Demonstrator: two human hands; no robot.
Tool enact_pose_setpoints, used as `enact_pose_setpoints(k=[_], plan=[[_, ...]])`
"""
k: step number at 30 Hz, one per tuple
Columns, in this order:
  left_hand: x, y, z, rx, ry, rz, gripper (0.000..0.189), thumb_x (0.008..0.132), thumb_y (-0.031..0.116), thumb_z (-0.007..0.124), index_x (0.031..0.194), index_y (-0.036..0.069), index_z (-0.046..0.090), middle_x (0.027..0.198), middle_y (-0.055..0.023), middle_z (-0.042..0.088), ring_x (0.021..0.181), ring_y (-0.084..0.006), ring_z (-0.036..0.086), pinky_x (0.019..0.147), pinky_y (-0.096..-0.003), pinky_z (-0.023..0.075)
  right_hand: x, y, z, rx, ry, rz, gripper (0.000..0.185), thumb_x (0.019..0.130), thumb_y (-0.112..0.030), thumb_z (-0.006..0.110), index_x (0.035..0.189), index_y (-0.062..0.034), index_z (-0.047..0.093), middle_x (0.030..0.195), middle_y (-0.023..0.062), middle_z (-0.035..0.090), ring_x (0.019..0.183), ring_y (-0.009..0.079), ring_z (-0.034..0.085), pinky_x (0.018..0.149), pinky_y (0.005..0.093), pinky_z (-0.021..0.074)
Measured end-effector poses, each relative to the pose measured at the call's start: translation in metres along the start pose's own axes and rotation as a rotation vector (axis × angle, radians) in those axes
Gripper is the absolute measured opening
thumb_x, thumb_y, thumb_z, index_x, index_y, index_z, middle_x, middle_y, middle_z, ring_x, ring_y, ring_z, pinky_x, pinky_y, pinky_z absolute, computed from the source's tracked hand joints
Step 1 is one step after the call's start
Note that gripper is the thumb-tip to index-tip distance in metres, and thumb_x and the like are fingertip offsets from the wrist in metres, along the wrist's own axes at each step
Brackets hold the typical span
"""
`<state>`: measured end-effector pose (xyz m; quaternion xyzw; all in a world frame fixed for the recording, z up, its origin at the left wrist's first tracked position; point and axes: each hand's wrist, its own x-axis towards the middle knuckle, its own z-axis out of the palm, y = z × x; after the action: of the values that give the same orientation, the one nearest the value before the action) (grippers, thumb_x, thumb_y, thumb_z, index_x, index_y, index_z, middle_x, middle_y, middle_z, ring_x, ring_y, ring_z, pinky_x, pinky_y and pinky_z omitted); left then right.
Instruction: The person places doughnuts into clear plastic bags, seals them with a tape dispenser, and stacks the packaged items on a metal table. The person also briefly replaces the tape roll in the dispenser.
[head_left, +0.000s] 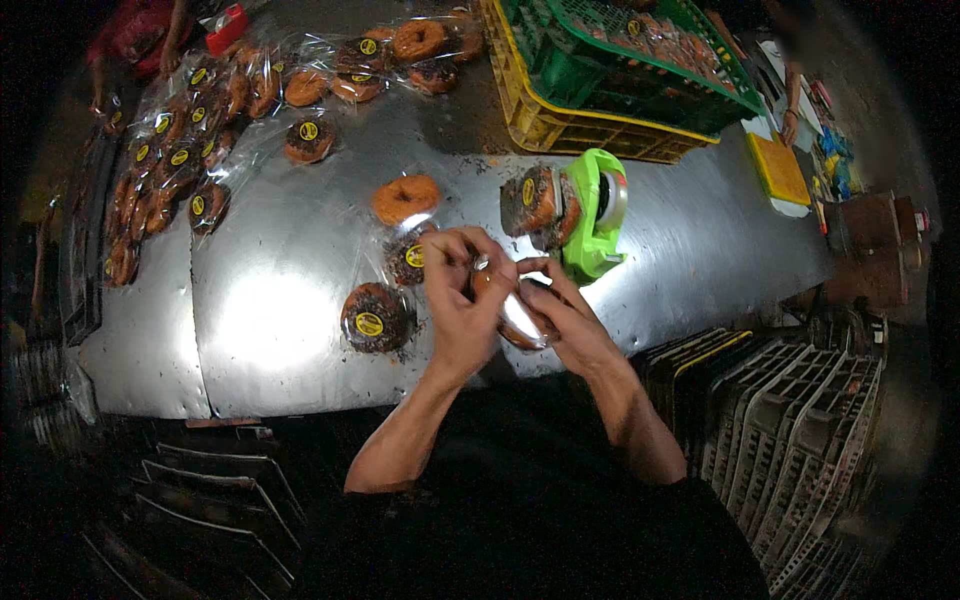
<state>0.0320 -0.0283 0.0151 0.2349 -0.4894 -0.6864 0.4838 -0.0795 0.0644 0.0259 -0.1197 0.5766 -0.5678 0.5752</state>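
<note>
Both my hands hold one doughnut in clear plastic wrap (527, 324) above the table's near edge. My left hand (466, 300) pinches the wrap and the doughnut's upper left side; my right hand (559, 311) grips its right side. Just left of my left hand lies a wrapped chocolate doughnut with a yellow sticker (401, 259), partly hidden. Beyond it is a plain brown doughnut (406, 199), and nearer to me another stickered chocolate one (375, 319). Beyond my right hand stands a green tape dispenser (589, 247), with wrapped doughnuts (534, 199) against its left side.
Many wrapped doughnuts (176, 157) cover the metal table (300, 240) at the far left, near a red tape dispenser (226, 31). A green crate (645, 82) sits in a yellow crate (600, 135) at the back. Two other people's arms show at the far corners. Stacked crates (787, 420) stand at right.
</note>
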Motion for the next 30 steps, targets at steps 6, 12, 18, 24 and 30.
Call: enact_pose_setpoints(k=[6, 12, 18, 24, 30], plan=[[0.033, -0.03, -0.012, -0.089, 0.006, -0.471, 0.052, 0.083, 0.007, 0.07, 0.131, -0.001, 0.051, 0.125, -0.0153, 0.062, 0.12, -0.0273, 0.057, 0.107, -0.0426, 0.0409, 0.043, -0.013, -0.011, -0.371, 0.248, -0.481, 0.037, 0.096, -0.009, 0.056, 0.129, -0.0065, 0.039, 0.119, 0.0097, 0.054, 0.107, 0.0184, 0.054, 0.095, 0.0322, 0.0431], [0.063, -0.105, 0.03, 0.744, -0.197, -0.226, 0.062, 0.087, 0.009, 0.058, 0.143, -0.006, 0.036, 0.148, -0.0289, 0.035, 0.14, -0.0373, 0.035, 0.115, -0.0419, 0.0278, 0.111, -0.076, -0.015, -1.185, 0.101, -0.873, 0.038, 0.082, 0.0, 0.058, 0.12, -0.0038, 0.055, 0.114, 0.019, 0.057, 0.111, 0.0392, 0.051, 0.096, 0.0452, 0.0418], [0.029, -0.074, -0.019, 0.477, -0.163, -0.466, 0.045, 0.088, 0.004, 0.053, 0.133, -0.004, 0.05, 0.141, -0.0221, 0.048, 0.135, -0.0331, 0.042, 0.112, -0.0402, 0.032, 0.203, -0.049, 0.038, -1.639, -0.565, -0.913, 0.07, 0.069, -0.012, 0.081, 0.131, -0.0086, 0.049, 0.125, 0.019, 0.058, 0.125, 0.0393, 0.048, 0.106, 0.0463, 0.0391], [-0.013, -0.005, -0.061, 0.238, 0.527, -0.401, 0.035, 0.097, 0.015, 0.051, 0.129, 0.001, 0.055, 0.133, -0.013, 0.053, 0.121, -0.0223, 0.052, 0.102, -0.0379, 0.0436, 0.213, -0.062, 0.061, -1.378, -0.625, -0.578, 0.061, 0.082, -0.019, 0.075, 0.134, -0.0045, 0.045, 0.122, 0.0239, 0.06, 0.113, 0.0442, 0.058, 0.094, 0.0468, 0.048], [0.011, 0.003, -0.046, 0.033, 0.71, -0.164, 0.042, 0.108, 0.034, 0.038, 0.121, -0.002, 0.055, 0.115, -0.0133, 0.06, 0.107, -0.0198, 0.057, 0.097, -0.0349, 0.0448, 0.092, -0.05, 0.033, -0.738, -0.481, -0.657, 0.059, 0.088, -0.018, 0.071, 0.137, -0.0072, 0.039, 0.119, 0.0186, 0.06, 0.115, 0.0323, 0.059, 0.099, 0.0434, 0.046]])
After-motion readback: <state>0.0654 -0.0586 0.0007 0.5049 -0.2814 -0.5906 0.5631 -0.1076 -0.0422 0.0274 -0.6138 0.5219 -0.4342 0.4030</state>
